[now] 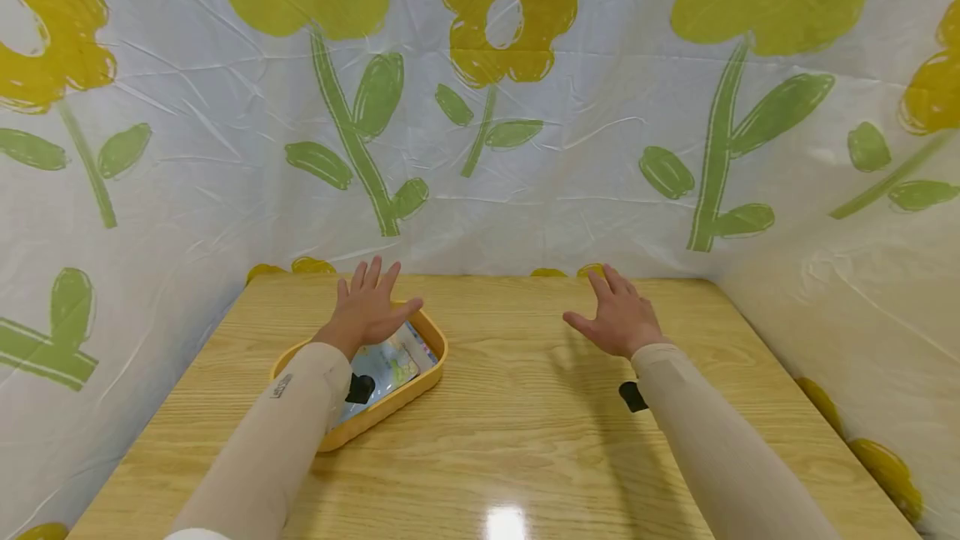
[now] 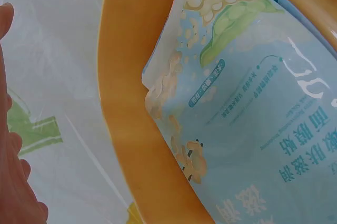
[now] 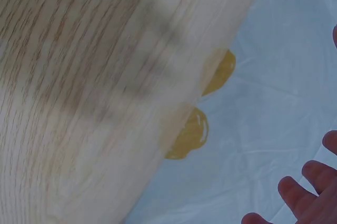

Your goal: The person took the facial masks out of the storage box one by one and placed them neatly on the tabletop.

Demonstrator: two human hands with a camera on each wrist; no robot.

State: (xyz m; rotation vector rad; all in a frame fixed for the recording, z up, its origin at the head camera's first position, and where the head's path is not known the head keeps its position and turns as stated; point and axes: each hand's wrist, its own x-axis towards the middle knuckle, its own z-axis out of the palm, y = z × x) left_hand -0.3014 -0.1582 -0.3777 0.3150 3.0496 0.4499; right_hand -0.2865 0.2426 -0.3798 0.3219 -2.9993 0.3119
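My left hand (image 1: 367,311) hangs over the far side of an orange-yellow plastic basket (image 1: 405,394), its fingers spread and nothing in its grasp. Inside the basket lie flat, glossy light-blue face mask packets (image 1: 393,361). The left wrist view shows the top packet (image 2: 253,103) close up, with printed soybean pods and Chinese lettering; my forearm hides part of the basket in the head view. On the right, my right hand (image 1: 618,319) is held above the table with fingers extended and thumb out, holding nothing. Its fingertips (image 3: 295,195) appear at the edge of the right wrist view.
The light wooden table (image 1: 510,423) reaches back to a white cloth (image 1: 585,157) printed with yellow flowers, which hangs behind and on both sides. Small black pieces (image 1: 633,397) show under both wrists. My right arm casts a shadow on the tabletop.
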